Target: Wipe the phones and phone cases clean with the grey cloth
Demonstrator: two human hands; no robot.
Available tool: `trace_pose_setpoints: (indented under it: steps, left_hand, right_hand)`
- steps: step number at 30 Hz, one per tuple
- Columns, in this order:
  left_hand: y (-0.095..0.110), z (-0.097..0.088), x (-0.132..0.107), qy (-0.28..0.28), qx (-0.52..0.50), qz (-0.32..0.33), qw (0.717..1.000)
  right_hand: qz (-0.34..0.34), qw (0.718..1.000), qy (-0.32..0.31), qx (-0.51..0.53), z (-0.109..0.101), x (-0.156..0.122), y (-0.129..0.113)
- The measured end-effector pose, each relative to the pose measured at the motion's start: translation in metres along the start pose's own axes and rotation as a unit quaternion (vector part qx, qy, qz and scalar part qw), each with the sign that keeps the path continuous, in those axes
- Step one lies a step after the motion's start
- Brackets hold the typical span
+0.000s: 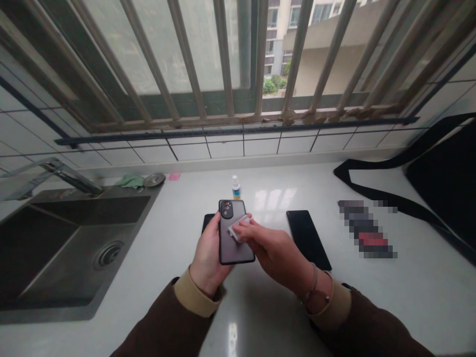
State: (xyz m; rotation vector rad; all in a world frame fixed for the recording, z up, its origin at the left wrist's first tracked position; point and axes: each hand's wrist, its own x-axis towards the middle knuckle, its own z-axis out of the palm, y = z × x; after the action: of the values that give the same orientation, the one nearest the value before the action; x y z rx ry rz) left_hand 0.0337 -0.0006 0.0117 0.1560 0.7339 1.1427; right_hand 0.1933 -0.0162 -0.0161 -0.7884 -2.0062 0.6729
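Observation:
A smartphone in a smoky, black-edged case [232,253] is held up over the counter, its back and camera block facing me. My left hand [209,253] wraps round it from the left and below. Against the phone's back, my right hand [273,250] presses a small folded white wipe [238,226] between thumb and fingers. Behind the phone stands a small white spray bottle [235,188] with a blue and yellow label. A dark flat object [207,223] lies on the counter, mostly hidden behind the left hand. To the right lies a black phone [308,238], partly covered by my right hand.
A steel sink [70,248] with a faucet [70,176] is on the left. A green cloth [131,181], a metal drain cover [153,180] and a pink piece [174,176] lie near it. A black strapped bag [442,168] and a pixelated item [366,229] occupy the right. A barred window is behind.

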Motion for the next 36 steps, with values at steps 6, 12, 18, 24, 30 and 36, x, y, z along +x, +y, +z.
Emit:
trace_pose_setpoints:
  steps: [6, 12, 18, 24, 30, 36]
  left_hand:
    - [0.019, -0.006, 0.001, 0.065, 0.025, 0.074, 0.995]
    - [0.014, -0.002, -0.005, -0.019, 0.062, 0.044, 0.997]
    - [0.003, 0.001, -0.012, -0.081, 0.066, -0.048, 0.993]
    - [0.005, -0.003, -0.004, -0.015, 0.028, -0.021, 0.999]
    - [0.02, -0.008, 0.002, 0.098, 0.004, 0.101, 0.99]
    - [0.019, -0.004, -0.006, 0.115, 0.05, 0.192, 0.973]
  right_hand:
    - [-0.02, 0.986, -0.053, 0.155, -0.003, -0.006, -0.02]
    - [0.175, 0.945, 0.26, 0.097, -0.019, 0.0, -0.012]
    - [0.123, 0.972, 0.202, -0.014, -0.025, 0.005, -0.001]
    - [0.009, 0.999, 0.049, -0.017, -0.008, 0.0, 0.001]
    - [-0.012, 0.994, -0.075, 0.076, -0.008, -0.002, -0.018]
    - [0.097, 0.981, -0.006, 0.17, -0.023, -0.004, -0.025]
